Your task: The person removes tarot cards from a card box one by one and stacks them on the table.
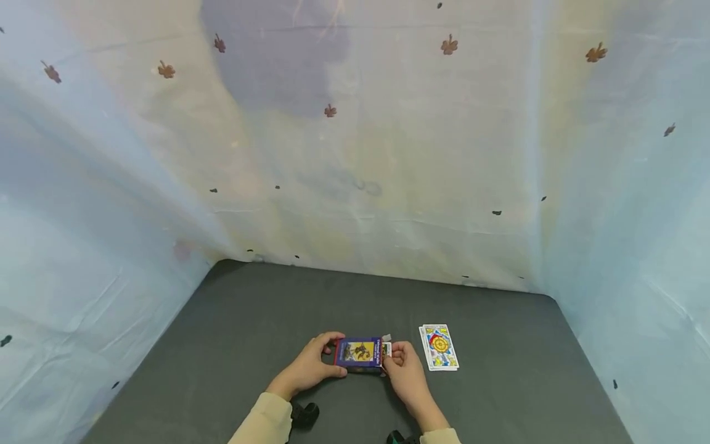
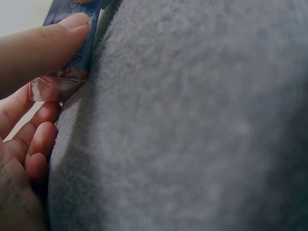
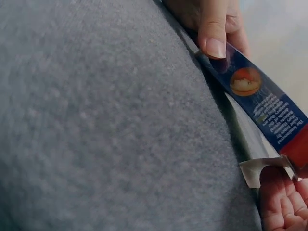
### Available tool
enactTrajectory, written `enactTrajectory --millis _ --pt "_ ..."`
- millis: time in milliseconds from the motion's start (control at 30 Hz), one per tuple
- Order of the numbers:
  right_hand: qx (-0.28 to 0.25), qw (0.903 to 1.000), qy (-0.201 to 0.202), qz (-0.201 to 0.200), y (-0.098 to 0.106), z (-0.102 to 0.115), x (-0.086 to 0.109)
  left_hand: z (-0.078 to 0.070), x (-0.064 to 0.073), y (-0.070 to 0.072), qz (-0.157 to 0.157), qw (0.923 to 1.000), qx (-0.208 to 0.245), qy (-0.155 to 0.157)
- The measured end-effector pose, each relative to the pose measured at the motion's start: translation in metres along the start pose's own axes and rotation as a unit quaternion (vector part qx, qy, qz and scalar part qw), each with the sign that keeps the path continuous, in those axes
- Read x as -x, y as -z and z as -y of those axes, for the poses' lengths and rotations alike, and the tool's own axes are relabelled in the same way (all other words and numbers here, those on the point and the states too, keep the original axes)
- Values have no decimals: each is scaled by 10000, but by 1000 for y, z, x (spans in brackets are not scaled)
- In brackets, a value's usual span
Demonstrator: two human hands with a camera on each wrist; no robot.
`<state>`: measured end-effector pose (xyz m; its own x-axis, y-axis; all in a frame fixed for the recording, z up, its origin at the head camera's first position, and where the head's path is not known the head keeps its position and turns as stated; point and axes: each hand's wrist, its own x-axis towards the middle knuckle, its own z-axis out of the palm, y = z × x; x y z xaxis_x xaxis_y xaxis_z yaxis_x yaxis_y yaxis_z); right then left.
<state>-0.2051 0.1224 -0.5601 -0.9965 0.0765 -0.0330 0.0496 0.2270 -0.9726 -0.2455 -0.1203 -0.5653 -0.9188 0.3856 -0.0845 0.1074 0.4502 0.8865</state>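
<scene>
A purple tarot card box (image 1: 359,352) with a yellow picture lies flat, low over the dark grey surface. My left hand (image 1: 312,365) grips its red-edged left end, thumb on the near side and fingers on the far side. At the box's right end a flap (image 1: 386,338) stands out and white-edged cards (image 1: 387,349) show in the opening. My right hand (image 1: 407,373) pinches these cards between thumb and curled fingers. In the right wrist view, the box's blue side (image 3: 262,96) carries small white print, and the pale flap (image 3: 260,168) bends out beside fingers.
A stack of white-bordered cards (image 1: 439,347), its top one with a yellow wheel picture, lies right of my right hand. Dark grey cloth (image 1: 249,314) covers the surface. Pale patterned curtains (image 1: 388,154) enclose the back and sides. Black wrist devices (image 1: 305,416) sit by the sleeves.
</scene>
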Motion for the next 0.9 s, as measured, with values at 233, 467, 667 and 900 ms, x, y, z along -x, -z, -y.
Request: enactTrajectory --millis 233,467,667,900 --pt "-19 10000 -9 -40 3 1 7 -1 6 -1 83 9999 -129 -25" --pt "82 9998 -112 117 24 12 5 6 7 -1 156 9999 -44 52" --pt "32 9998 73 -163 72 20 -17 6 -3 -1 121 9998 -152 38" --pt "397 9987 25 -330 114 5 -31 5 -4 -3 51 9998 -178 12"
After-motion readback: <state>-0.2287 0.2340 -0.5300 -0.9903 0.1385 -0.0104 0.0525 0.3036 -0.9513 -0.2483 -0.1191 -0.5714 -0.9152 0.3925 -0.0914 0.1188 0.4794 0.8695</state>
